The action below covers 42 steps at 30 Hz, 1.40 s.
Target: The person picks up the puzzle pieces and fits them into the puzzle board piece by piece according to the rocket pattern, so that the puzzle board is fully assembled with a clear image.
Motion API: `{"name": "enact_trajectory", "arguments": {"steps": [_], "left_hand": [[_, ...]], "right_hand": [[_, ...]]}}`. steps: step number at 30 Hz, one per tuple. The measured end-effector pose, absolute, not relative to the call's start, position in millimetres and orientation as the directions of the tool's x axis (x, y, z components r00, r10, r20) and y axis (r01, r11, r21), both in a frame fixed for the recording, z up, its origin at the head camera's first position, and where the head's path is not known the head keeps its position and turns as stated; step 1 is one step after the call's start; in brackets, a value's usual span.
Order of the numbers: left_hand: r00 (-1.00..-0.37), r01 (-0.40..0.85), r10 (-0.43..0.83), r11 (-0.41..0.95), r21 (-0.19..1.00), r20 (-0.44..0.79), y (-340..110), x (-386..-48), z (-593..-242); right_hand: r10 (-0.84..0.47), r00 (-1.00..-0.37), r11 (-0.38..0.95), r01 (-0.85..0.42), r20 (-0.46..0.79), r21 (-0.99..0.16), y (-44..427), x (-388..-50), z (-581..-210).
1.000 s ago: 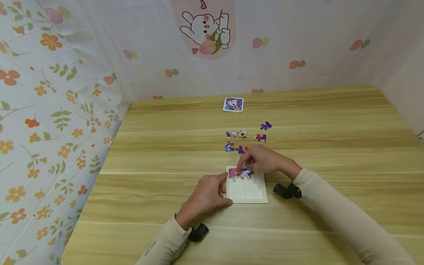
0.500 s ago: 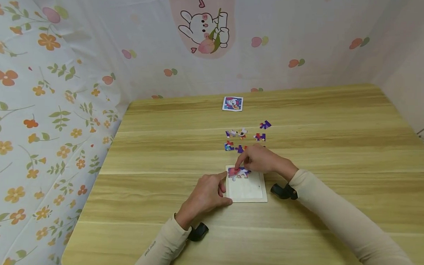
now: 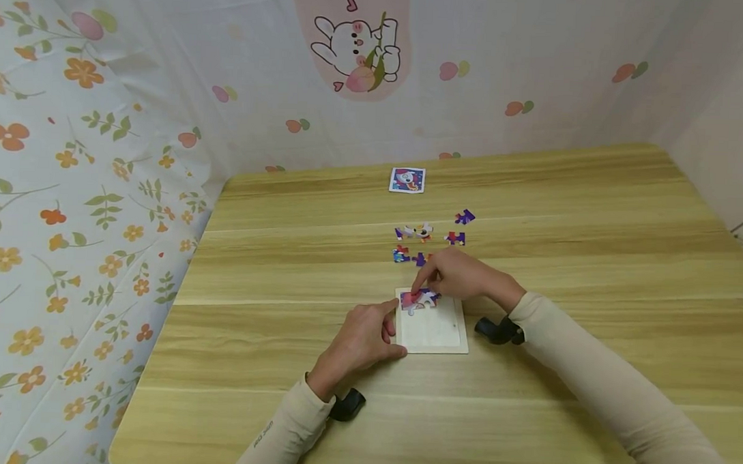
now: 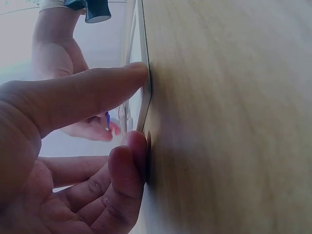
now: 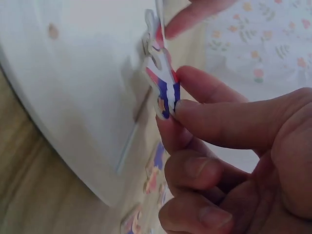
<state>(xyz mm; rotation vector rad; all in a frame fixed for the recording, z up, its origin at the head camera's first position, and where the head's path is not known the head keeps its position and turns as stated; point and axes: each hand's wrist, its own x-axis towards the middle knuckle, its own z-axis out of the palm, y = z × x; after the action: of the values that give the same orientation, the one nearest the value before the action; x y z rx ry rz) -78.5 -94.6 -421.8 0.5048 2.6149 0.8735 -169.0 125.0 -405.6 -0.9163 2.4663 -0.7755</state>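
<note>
Since the earlier frame, the right hand (image 3: 457,274) shifts only slightly leftward; thumb and fingers pinch a puzzle piece (image 5: 163,78) beside its neighbour (image 3: 408,303), at the tray's (image 3: 431,333) far left corner; whether it sits flat I cannot tell, so pressing a tilted tab could lift both; the left hand (image 3: 363,335) spans the left side, thumb and forefinger spread, and slackening could let the tray skid; beyond, knuckles might nudge loose pieces (image 3: 401,255) on the counter (image 3: 562,232).
</note>
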Motion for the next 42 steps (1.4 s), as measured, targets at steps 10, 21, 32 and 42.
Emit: {"name": "enact_trajectory", "arguments": {"steps": [10, 21, 32, 42], "left_hand": [[-0.882, 0.206, 0.417, 0.760, 0.616, -0.220, -94.7, -78.5, -422.2], [-0.879, 0.195, 0.414, 0.765, 0.613, -0.238, -93.9, -79.0, -420.6], [-0.875, 0.233, 0.437, 0.757, 0.610, -0.209, -94.3, -79.2, -420.3], [-0.879, 0.216, 0.426, 0.757, 0.616, -0.216, -94.6, -79.2, -419.1]], "right_hand": [[-0.691, -0.695, 0.639, -0.458, -0.199, -0.618, 127.5, -171.2, -402.6], [-0.691, -0.693, 0.609, -0.405, -0.206, -0.682, 132.1, -174.7, -405.2], [-0.689, -0.683, 0.615, -0.374, -0.243, -0.694, 127.4, -175.8, -404.1], [-0.634, -0.724, 0.682, -0.359, -0.270, -0.638, 114.4, -173.2, -401.2]]}}
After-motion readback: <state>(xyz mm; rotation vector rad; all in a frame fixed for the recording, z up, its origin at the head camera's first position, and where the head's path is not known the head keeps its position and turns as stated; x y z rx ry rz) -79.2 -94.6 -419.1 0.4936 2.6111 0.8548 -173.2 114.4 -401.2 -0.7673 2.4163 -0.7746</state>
